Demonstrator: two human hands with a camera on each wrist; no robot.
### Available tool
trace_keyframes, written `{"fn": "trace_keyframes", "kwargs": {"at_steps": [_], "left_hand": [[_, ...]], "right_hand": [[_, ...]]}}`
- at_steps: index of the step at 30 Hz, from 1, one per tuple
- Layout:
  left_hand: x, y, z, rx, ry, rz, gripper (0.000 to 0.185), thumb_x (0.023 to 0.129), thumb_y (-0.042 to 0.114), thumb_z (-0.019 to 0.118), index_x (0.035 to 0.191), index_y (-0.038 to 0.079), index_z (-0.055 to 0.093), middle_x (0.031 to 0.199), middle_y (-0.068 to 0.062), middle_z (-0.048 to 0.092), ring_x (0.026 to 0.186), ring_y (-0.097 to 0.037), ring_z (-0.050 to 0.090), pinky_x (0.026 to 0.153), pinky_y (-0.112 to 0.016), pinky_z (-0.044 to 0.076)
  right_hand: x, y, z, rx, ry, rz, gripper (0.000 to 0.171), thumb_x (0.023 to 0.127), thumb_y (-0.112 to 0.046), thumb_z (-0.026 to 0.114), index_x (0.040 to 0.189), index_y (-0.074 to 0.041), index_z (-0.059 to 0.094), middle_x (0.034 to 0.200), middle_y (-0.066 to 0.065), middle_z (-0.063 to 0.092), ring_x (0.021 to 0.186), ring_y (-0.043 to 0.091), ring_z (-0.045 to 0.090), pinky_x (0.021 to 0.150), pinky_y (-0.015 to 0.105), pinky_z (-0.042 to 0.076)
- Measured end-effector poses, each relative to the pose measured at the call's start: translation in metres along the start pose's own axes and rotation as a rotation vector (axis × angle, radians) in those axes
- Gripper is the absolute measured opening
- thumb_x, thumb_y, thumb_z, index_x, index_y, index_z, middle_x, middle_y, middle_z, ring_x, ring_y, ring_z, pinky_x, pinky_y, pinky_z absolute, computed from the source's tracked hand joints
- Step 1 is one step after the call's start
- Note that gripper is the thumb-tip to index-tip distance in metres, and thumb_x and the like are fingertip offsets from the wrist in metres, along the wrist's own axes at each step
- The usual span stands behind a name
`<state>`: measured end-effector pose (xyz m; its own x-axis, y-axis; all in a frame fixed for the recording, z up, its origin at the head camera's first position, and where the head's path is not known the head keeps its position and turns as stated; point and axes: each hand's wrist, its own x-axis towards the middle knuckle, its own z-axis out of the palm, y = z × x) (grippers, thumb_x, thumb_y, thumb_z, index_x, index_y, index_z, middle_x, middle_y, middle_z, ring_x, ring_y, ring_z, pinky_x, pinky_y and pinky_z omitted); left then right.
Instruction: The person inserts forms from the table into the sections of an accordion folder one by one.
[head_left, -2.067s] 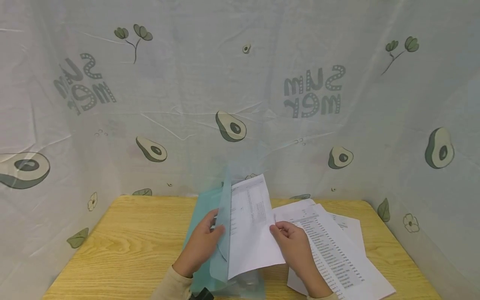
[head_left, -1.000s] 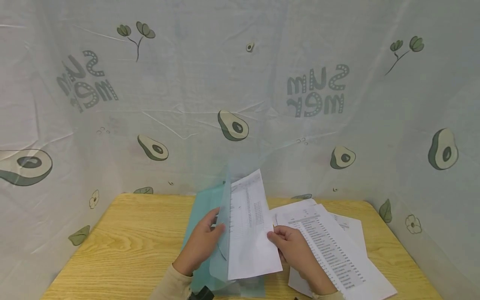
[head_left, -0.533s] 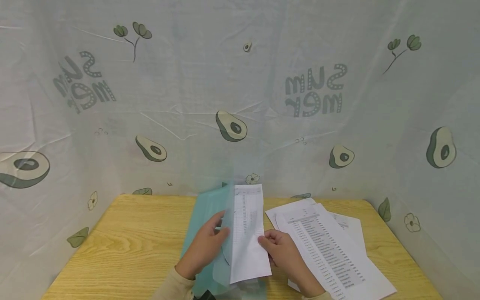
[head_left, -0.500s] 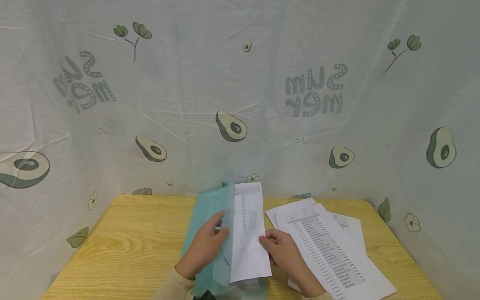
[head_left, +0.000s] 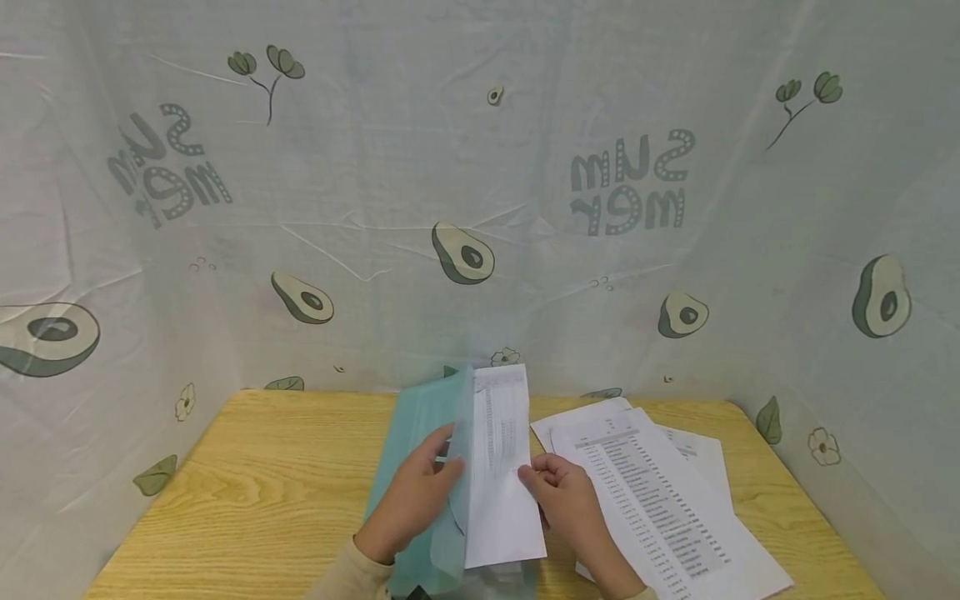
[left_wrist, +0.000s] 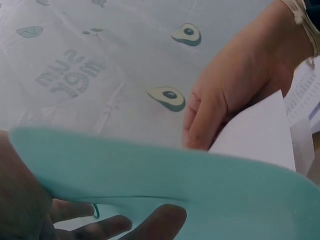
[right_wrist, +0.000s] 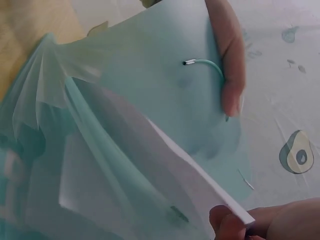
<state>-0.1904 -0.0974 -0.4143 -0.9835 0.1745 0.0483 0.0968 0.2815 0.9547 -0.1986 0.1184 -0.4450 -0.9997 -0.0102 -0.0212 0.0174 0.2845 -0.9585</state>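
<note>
A person's left hand grips the front flap of a teal folder, thumb on one face and fingers behind, holding the pocket open, while the right hand pinches the right edge of a white sheet between thumb and fingers. The sheet stands half inside the folder, its long axis running from the near edge of the table toward the backdrop, its printed top end pointing away from the person and tilted slightly up. The folder lies at the middle of the table with the same long axis, its open side facing right. From the right wrist, the left thumb presses the flap beside a thin teal elastic loop, and the sheet's corner sits in the right fingertips. Loose printed pages lie fanned on the table just right of the folder, near the right hand.
</note>
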Motion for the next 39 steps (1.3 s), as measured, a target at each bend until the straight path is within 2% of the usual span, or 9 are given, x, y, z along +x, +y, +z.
{"fn": "trace_keyframes", "kwargs": {"at_steps": [4, 8, 14, 17, 22, 28, 35, 39], "left_hand": [[0.0, 0.0, 0.004, -0.009, -0.015, 0.0, 0.057, 0.104, 0.016, 0.059, 0.156, 0.0, 0.039, 0.131, -0.021, 0.058, 0.111, -0.032, 0.062, 0.088, -0.05, 0.054], [-0.001, -0.001, 0.007, -0.013, -0.022, 0.012, 0.057, 0.105, 0.016, 0.058, 0.156, 0.0, 0.039, 0.132, -0.022, 0.058, 0.11, -0.03, 0.063, 0.087, -0.049, 0.055], [-0.001, 0.002, 0.008, -0.01, -0.03, -0.014, 0.058, 0.105, 0.017, 0.057, 0.158, 0.001, 0.037, 0.138, -0.021, 0.056, 0.112, -0.03, 0.062, 0.087, -0.049, 0.055], [-0.001, 0.002, 0.009, -0.003, -0.032, -0.015, 0.058, 0.105, 0.016, 0.058, 0.158, 0.001, 0.037, 0.136, -0.021, 0.057, 0.111, -0.029, 0.062, 0.087, -0.049, 0.055], [0.0, -0.001, 0.009, -0.019, -0.038, 0.01, 0.057, 0.105, 0.015, 0.057, 0.157, 0.001, 0.037, 0.132, -0.02, 0.058, 0.109, -0.029, 0.064, 0.084, -0.049, 0.056], [-0.002, -0.001, 0.012, -0.033, -0.073, 0.037, 0.058, 0.105, 0.017, 0.058, 0.157, 0.0, 0.037, 0.133, -0.022, 0.057, 0.114, -0.033, 0.064, 0.089, -0.053, 0.055], [-0.003, -0.001, 0.016, -0.013, -0.084, 0.031, 0.058, 0.106, 0.019, 0.058, 0.157, 0.001, 0.037, 0.134, -0.022, 0.057, 0.115, -0.034, 0.064, 0.09, -0.055, 0.055], [-0.002, -0.001, 0.017, 0.005, -0.076, 0.024, 0.057, 0.106, 0.018, 0.057, 0.157, 0.002, 0.039, 0.138, -0.023, 0.056, 0.117, -0.034, 0.063, 0.09, -0.055, 0.055]], "right_hand": [[-0.002, 0.003, 0.006, 0.008, -0.048, -0.021, 0.018, 0.099, -0.018, 0.07, 0.098, 0.0, 0.069, 0.063, 0.002, 0.062, 0.045, 0.01, 0.046, 0.043, 0.021, 0.038], [-0.001, 0.007, 0.009, -0.002, -0.077, -0.044, 0.018, 0.099, -0.017, 0.07, 0.098, 0.001, 0.068, 0.062, 0.001, 0.062, 0.046, 0.01, 0.048, 0.045, 0.021, 0.04], [0.002, 0.008, 0.003, -0.03, -0.015, -0.054, 0.028, 0.101, -0.017, 0.067, 0.124, -0.001, 0.066, 0.063, 0.003, 0.062, 0.046, 0.013, 0.05, 0.044, 0.021, 0.039], [0.003, 0.008, -0.001, -0.027, 0.003, -0.044, 0.031, 0.101, -0.013, 0.066, 0.129, 0.001, 0.065, 0.065, 0.004, 0.063, 0.045, 0.014, 0.05, 0.043, 0.02, 0.039], [0.004, 0.006, -0.005, -0.006, 0.013, -0.021, 0.029, 0.1, -0.011, 0.065, 0.125, 0.004, 0.068, 0.066, 0.004, 0.065, 0.045, 0.013, 0.05, 0.043, 0.02, 0.036], [0.007, 0.009, -0.004, 0.019, -0.014, -0.023, 0.027, 0.1, -0.01, 0.065, 0.12, 0.008, 0.068, 0.07, 0.004, 0.068, 0.046, 0.011, 0.049, 0.044, 0.019, 0.035], [0.009, 0.015, 0.0, -0.035, -0.075, -0.039, 0.024, 0.1, -0.011, 0.065, 0.117, 0.006, 0.07, 0.069, 0.002, 0.066, 0.047, 0.01, 0.045, 0.045, 0.022, 0.037], [0.009, 0.017, 0.002, -0.071, -0.095, -0.055, 0.025, 0.1, -0.017, 0.067, 0.116, 0.003, 0.072, 0.068, 0.0, 0.066, 0.046, 0.009, 0.043, 0.044, 0.023, 0.036]]}}
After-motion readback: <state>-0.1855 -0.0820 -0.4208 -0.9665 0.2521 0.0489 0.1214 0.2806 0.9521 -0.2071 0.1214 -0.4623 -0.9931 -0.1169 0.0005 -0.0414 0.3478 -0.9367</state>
